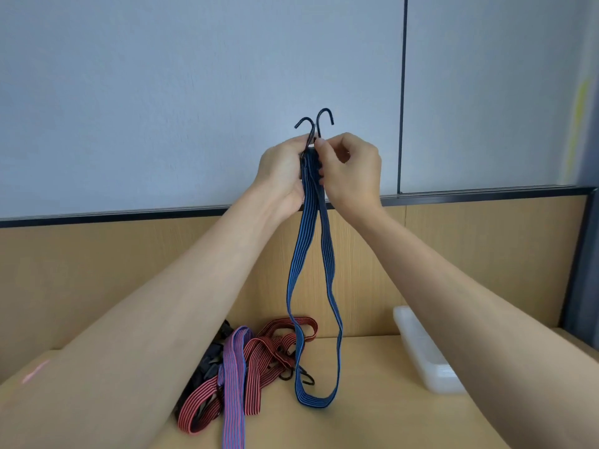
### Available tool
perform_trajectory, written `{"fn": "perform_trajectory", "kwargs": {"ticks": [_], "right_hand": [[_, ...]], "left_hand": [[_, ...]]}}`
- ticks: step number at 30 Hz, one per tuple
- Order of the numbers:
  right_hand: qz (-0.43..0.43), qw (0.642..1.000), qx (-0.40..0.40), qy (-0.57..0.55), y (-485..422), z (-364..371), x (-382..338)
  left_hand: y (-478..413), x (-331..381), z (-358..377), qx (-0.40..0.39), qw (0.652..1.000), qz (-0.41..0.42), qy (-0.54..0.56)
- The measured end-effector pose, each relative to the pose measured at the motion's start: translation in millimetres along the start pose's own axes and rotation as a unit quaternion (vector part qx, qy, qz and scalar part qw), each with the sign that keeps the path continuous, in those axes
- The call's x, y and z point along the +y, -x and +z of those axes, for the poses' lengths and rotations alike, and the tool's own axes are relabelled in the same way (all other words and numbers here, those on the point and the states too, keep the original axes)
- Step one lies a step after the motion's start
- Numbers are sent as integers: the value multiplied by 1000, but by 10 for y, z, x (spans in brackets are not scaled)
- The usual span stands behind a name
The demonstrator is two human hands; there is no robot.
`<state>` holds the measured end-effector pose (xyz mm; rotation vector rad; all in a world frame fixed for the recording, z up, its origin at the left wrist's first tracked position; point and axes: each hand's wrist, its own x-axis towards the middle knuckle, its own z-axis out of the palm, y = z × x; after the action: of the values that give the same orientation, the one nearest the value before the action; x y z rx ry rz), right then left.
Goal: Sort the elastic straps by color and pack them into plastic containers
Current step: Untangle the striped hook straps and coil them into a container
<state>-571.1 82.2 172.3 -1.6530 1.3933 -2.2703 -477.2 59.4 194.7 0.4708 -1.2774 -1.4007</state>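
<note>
a flat, ribbed blue elastic strap (299, 254) with thin dark lengthwise stripes hangs folded in a long loop at the centre of the frame, its bottom bend reaching down to the pale wooden bench (382, 422). both ends are gathered at the top, where two black wire hooks (319, 123) curve out above the fingers. the left hand (280, 171) is curled round the bunched ends; the right hand (351, 171) pinches them from the other side with thumb and fingertips. at the lower centre-left, partly behind the left forearm, lies a loose tangle of red straps (264, 354) striped in black, a purple strap (234, 384) striped in red across them, and something dark (207, 367), mostly hidden. at the lower right a stack of clear, round-cornered plastic containers (421, 351) sits on the bench, partly covered by the right forearm.
</note>
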Motion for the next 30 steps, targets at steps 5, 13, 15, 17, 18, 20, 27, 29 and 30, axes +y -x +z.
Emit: {"fn": "perform_trajectory", "kwargs": {"ticks": [5,13,15,17,18,20,27,29,30], "right_hand": [[8,997,-63,34,34,-50,75],[30,997,-77,4,66,-160,168],[56,996,-64,-7,51,-202,209],[88,991,-81,-57,53,-230,245],[93,990,-82,-66,63,-238,262],[97,989,-74,-79,100,-247,323],[50,996,-9,-71,360,-230,716],[47,997,-17,-60,498,-244,859],[48,997,-28,-61,586,-251,933]], "left_hand": [[33,-79,-112,-37,999,-2,-22],[39,-270,-250,-26,999,-10,-35],[55,-316,-282,-57,997,-20,-42],[66,-372,-300,-101,993,-20,-53],[67,-406,-309,-123,990,-22,-58],[64,-491,-324,-162,984,-30,-62],[58,-996,-466,-132,989,-52,-49],[71,-1152,-511,-104,992,-63,-37],[75,-1219,-532,-86,994,-72,-21]]}}
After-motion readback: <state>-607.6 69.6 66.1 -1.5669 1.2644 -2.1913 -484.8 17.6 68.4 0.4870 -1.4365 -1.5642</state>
